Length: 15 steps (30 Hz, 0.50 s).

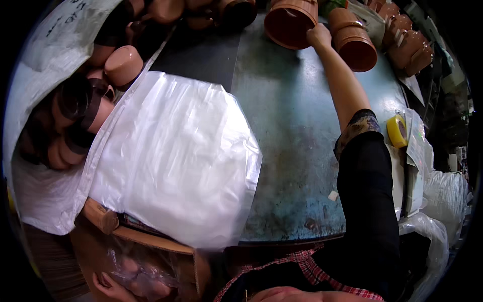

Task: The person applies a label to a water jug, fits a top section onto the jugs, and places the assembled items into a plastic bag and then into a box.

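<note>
Both hands are busy and far from each other. At the top of the view, the right hand (319,36) is stretched out over the table and its fingers are closed on the rim of a large terracotta-coloured plastic pot (290,21) that lies on its side with the mouth toward the person. At the bottom left, below the table edge, the left hand (111,288) grips a clear plastic bag (138,274) with pinkish things inside, and this bag sits in an open cardboard box (151,241).

The blue-green worn table (292,151) fills the middle. A big stack of white plastic sheets (176,156) lies on its left part and hangs over the near edge. On the left stands a big white sack (45,196), open, full of brown and pink pots (123,64). Just right of the held pot there is a stack of similar pots (354,40) lying on its side, and more small pots (410,48) are in a row at the far right. A yellow tape roll (397,131) rests near the right edge, beside the person's dark sleeve (367,201). A small white scrap (332,195) lies on the table near this sleeve.
</note>
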Each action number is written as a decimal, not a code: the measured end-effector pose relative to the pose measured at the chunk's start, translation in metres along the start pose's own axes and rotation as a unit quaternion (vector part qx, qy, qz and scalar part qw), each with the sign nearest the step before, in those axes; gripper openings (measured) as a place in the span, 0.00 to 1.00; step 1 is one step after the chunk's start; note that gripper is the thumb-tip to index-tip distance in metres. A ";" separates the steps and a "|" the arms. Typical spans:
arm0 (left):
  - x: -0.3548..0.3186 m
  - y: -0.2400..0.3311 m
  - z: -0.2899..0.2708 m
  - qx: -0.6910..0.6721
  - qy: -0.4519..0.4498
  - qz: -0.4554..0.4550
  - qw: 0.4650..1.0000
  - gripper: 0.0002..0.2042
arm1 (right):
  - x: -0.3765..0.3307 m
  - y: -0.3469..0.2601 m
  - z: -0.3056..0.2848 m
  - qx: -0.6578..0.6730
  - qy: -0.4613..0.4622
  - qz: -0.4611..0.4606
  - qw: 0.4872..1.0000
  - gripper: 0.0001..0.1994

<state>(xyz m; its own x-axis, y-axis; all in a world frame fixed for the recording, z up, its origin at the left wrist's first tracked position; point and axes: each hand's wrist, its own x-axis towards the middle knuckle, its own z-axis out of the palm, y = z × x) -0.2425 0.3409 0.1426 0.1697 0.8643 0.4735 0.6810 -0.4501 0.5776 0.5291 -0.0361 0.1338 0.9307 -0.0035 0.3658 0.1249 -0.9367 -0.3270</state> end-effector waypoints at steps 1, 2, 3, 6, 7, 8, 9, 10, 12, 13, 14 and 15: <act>0.006 0.023 0.009 0.038 0.012 0.074 0.996 0.15 | 0.004 0.003 0.000 0.021 -0.051 0.027 0.998 0.15; 0.011 0.046 0.018 0.019 -0.017 0.074 0.997 0.16 | 0.001 0.009 -0.004 0.043 -0.082 0.045 0.995 0.13; 0.014 0.068 0.032 -0.004 -0.039 0.055 0.998 0.17 | -0.013 0.015 -0.009 0.062 -0.119 0.064 0.989 0.12; 0.002 0.140 0.086 -0.263 -0.130 0.185 0.938 0.13 | -0.088 0.040 -0.053 0.131 -0.029 0.017 0.991 0.12; -0.008 0.167 0.101 -0.340 -0.171 0.170 0.909 0.13 | -0.131 0.052 -0.076 0.280 -0.075 0.068 0.955 0.12; -0.018 0.198 0.115 -0.384 -0.218 0.208 0.873 0.15 | -0.180 0.062 -0.099 0.383 -0.105 0.117 0.910 0.15; -0.032 0.230 0.125 -0.385 -0.262 0.238 0.853 0.17 | -0.233 0.074 -0.128 0.512 -0.140 0.100 0.842 0.19; -0.047 0.263 0.135 -0.449 -0.325 0.228 0.800 0.19 | -0.286 0.085 -0.156 0.542 -0.171 0.118 0.814 0.14; -0.078 0.327 0.149 -0.515 -0.432 0.181 0.718 0.25 | -0.391 0.104 -0.207 0.648 -0.186 0.226 0.704 0.16; -0.090 0.357 0.155 -0.526 -0.474 0.123 0.695 0.26 | -0.437 0.108 -0.223 0.582 -0.184 0.201 0.766 0.17; -0.104 0.381 0.160 -0.513 -0.527 0.060 0.675 0.28 | -0.478 0.111 -0.236 0.527 -0.178 0.156 0.816 0.18; -0.114 0.399 0.162 -0.522 -0.569 -0.026 0.635 0.29 | -0.512 0.114 -0.243 0.537 -0.199 0.142 0.808 0.18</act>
<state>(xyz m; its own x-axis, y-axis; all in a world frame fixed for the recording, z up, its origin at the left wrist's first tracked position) 0.1251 0.0987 0.2112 0.9756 0.2194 -0.0088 -0.0352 0.1959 0.9800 -0.0165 -0.2256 0.1210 0.9844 0.1481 -0.0950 -0.0849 -0.0736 -0.9937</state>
